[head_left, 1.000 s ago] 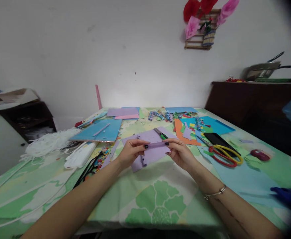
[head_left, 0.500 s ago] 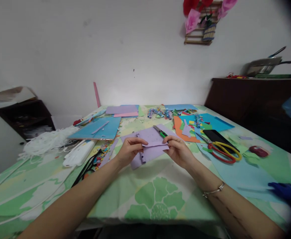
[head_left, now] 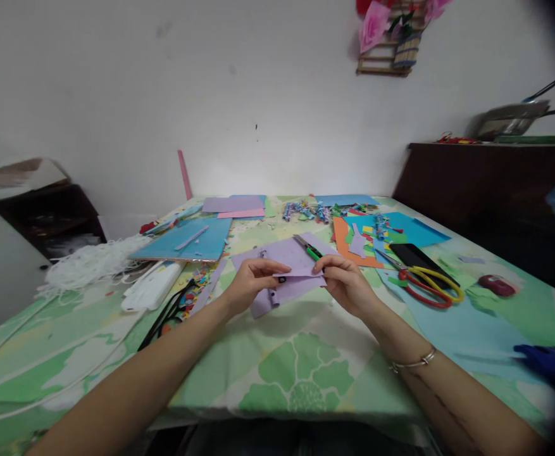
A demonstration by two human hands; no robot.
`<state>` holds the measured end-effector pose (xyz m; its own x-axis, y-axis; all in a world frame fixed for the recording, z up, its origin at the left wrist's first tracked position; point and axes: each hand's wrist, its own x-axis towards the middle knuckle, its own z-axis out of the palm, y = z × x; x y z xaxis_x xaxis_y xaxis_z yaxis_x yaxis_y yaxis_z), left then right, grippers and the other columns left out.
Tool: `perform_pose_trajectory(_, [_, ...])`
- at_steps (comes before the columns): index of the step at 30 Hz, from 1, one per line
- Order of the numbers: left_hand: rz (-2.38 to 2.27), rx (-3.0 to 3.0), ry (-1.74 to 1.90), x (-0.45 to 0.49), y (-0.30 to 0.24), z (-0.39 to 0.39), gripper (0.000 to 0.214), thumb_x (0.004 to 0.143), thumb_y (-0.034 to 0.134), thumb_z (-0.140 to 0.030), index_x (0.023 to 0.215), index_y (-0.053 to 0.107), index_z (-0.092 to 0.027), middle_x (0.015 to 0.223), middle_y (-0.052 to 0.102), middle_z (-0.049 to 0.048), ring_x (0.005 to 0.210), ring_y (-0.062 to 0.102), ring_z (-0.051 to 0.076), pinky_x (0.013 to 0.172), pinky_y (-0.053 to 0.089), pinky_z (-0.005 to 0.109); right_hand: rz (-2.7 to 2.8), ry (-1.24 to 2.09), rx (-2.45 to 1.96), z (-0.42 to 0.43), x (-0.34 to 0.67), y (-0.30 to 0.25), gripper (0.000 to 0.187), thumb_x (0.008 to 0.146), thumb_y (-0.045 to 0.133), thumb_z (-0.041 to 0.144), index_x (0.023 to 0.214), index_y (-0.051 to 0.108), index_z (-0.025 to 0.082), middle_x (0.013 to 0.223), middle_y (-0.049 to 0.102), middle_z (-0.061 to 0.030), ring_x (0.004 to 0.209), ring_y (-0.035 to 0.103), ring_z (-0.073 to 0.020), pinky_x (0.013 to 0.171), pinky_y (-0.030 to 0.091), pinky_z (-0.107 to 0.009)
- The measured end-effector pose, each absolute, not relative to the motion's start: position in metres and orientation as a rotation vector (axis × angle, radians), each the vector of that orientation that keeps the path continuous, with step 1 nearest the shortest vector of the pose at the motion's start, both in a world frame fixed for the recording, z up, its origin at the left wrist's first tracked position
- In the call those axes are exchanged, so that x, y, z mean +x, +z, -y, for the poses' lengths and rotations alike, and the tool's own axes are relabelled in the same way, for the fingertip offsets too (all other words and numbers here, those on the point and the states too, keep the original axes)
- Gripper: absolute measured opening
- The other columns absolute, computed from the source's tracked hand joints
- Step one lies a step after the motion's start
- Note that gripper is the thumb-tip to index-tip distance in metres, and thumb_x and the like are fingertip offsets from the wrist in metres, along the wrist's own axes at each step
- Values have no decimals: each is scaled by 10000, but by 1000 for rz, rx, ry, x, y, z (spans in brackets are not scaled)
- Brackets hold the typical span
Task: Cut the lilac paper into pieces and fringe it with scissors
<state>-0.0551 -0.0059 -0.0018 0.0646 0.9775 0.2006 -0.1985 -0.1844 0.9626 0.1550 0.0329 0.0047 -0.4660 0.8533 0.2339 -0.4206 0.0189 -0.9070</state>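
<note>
A small piece of purple paper (head_left: 300,271) is stretched between my two hands. My left hand (head_left: 250,283) pinches its left end, where a small black spot shows by the thumb. My right hand (head_left: 348,285) pinches the opposite end. Beneath lies a larger purple sheet (head_left: 284,247) with a green-and-black utility knife (head_left: 309,247) on it, blade out, just beyond my right fingers. A little rolled purple paper tube (head_left: 274,298) rests on the sheet near my left hand, and another small roll sits farther back.
To the right are red-and-yellow scissors (head_left: 429,284), a black phone (head_left: 422,263), a dark red object (head_left: 496,285) and orange paper (head_left: 341,237). White cord (head_left: 92,266), a white power strip (head_left: 151,288) and a blue sheet pack (head_left: 182,240) lie left. Paper curls (head_left: 305,211) sit at the back.
The held paper has turned slightly and a black spot now shows by my left thumb. My left fingers have shifted a little along the paper. The view has tilted slightly down.
</note>
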Motion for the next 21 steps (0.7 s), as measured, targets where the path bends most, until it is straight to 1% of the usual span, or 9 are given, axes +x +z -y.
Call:
perform_pose_trajectory(2, [-911,1274,1327,-54,-2,7,308,530,745,-74,818,780,-178,735,727,40,638,594,114,561,448,194,1312,1631,-495,-33,156,4,104,605,648,139,634,739,182,640,614,-14,594,476,-127,558,369,-259])
perform_pose_trajectory(5, [-921,1309,1277,-52,-1,10,530,566,741,-72,1074,717,-220,691,703,-4,583,571,89,547,443,186,1332,1614,-491,-33,156,3,110,611,647,130,640,738,185,664,624,-16,629,490,-137,571,370,-260])
perform_pose_trajectory(6, [-934,1313,1275,-51,0,10,552,572,748,-82,1106,700,-216,688,698,-8,569,566,86,539,444,187,1340,1606,-490,-33,156,3,117,615,647,123,649,740,186,674,627,-16,634,491,-137,574,371,-260])
perform_pose_trajectory(7, [-958,1317,1280,-50,1,11,523,576,759,-102,1087,706,-198,688,695,-4,550,558,84,523,441,189,1348,1599,-490,-33,156,2,129,619,646,117,667,743,187,684,630,-14,632,491,-134,576,372,-258])
perform_pose_trajectory(10, [-1067,1345,1293,-48,4,12,289,584,790,-187,863,740,-133,626,669,10,457,505,69,441,395,189,1373,1577,-505,-33,156,3,224,642,654,113,817,757,206,696,630,2,611,492,-123,568,373,-251])
perform_pose_trajectory(12, [-1118,1369,1298,-47,5,12,206,580,795,-208,758,728,-127,562,635,-1,419,476,63,407,354,186,1434,1537,-548,-32,155,3,304,671,668,141,953,738,228,668,616,19,592,499,-120,558,380,-247])
perform_pose_trajectory(13, [-1131,1381,1302,-48,6,12,181,582,791,-206,732,725,-129,541,620,-7,419,474,64,406,345,186,1473,1514,-575,-33,154,2,308,680,679,160,976,730,228,643,609,26,577,502,-119,550,384,-247])
perform_pose_trajectory(17, [-1120,1398,1332,-50,6,11,107,611,762,-196,697,729,-141,545,612,-11,454,476,70,429,345,191,1571,1480,-643,-34,152,-1,138,652,747,214,781,729,166,555,618,18,505,516,-117,514,403,-255])
perform_pose_trajectory(21, [-1135,1365,1336,-51,2,9,157,623,768,-250,726,738,-135,525,594,-13,433,433,64,405,303,191,1541,1460,-655,-34,150,-2,132,647,767,248,731,703,168,527,612,31,487,525,-108,501,416,-246])
